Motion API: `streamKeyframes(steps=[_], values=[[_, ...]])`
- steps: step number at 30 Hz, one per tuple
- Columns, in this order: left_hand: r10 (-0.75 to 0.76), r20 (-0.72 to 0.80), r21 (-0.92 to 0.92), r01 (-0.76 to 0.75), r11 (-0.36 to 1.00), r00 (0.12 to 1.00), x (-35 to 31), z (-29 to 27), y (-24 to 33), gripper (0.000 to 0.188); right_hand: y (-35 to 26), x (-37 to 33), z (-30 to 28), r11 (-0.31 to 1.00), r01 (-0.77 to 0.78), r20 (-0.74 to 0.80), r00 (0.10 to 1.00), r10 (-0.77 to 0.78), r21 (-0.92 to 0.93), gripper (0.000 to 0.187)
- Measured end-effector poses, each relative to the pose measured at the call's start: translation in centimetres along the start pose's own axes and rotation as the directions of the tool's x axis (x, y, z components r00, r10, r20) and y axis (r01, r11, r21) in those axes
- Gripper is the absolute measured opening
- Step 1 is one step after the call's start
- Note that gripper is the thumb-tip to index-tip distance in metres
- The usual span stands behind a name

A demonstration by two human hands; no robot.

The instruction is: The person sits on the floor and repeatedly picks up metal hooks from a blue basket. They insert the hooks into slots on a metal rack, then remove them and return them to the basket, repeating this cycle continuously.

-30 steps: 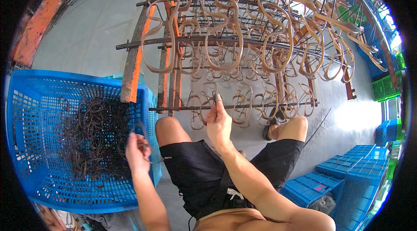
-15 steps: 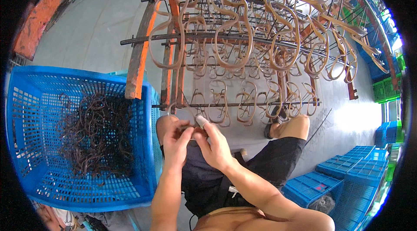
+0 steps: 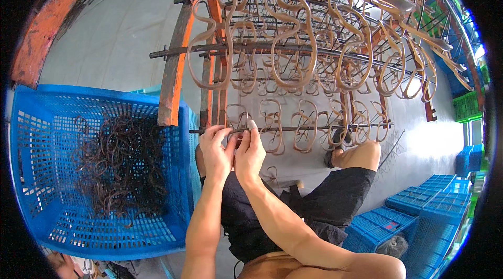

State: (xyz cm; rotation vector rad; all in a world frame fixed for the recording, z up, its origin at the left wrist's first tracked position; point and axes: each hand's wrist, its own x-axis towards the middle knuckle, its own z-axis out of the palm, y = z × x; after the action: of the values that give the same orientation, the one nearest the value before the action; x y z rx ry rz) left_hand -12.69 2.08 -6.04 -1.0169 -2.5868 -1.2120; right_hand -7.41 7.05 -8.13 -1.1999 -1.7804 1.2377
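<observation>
Both hands at lowest rod [image 3: 335, 127] of rack [image 3: 220, 69]: left hand [image 3: 216, 149] and right hand [image 3: 250, 153] pinch one brown loop [image 3: 238, 121] there (hooking step, I judge); crate [image 3: 31, 137] left; next needs loop seated

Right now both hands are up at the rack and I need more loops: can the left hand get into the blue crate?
Probably yes. The left hand is beside the open-topped blue crate, with nothing between it and the dark loops inside.
</observation>
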Motion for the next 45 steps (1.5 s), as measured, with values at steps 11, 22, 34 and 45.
streamKeyframes(steps=[11, 22, 34, 45], values=[[-0.12, 0.035, -0.09, 0.123, 0.988, 0.992, 0.8, 0.9, -0.3, 0.018, -0.2, 1.3, -0.2, 1.0, -0.008, 0.033, 0.999, 0.008, -0.003, 0.022], [-0.159, -0.001, -0.179, 0.156, 0.971, 0.987, 0.5, 0.9, -0.6, 0.015, -1.8, 0.9, -0.6, 0.983, -0.132, 0.132, 0.985, 0.115, 0.126, 0.026], [-0.368, 0.114, -0.453, 0.378, 0.807, 0.923, 0.2, 0.4, -2.8, 0.018, -2.2, 0.1, 0.1, 0.915, -0.25, 0.279, 0.946, 0.162, 0.318, 0.036], [-0.542, 0.516, -0.758, 0.648, 0.072, 0.664, -0.2, 0.5, -4.5, 0.019, -1.9, 0.4, 0.0, 0.989, -0.096, 0.296, 0.953, 0.058, 0.115, 0.036]])
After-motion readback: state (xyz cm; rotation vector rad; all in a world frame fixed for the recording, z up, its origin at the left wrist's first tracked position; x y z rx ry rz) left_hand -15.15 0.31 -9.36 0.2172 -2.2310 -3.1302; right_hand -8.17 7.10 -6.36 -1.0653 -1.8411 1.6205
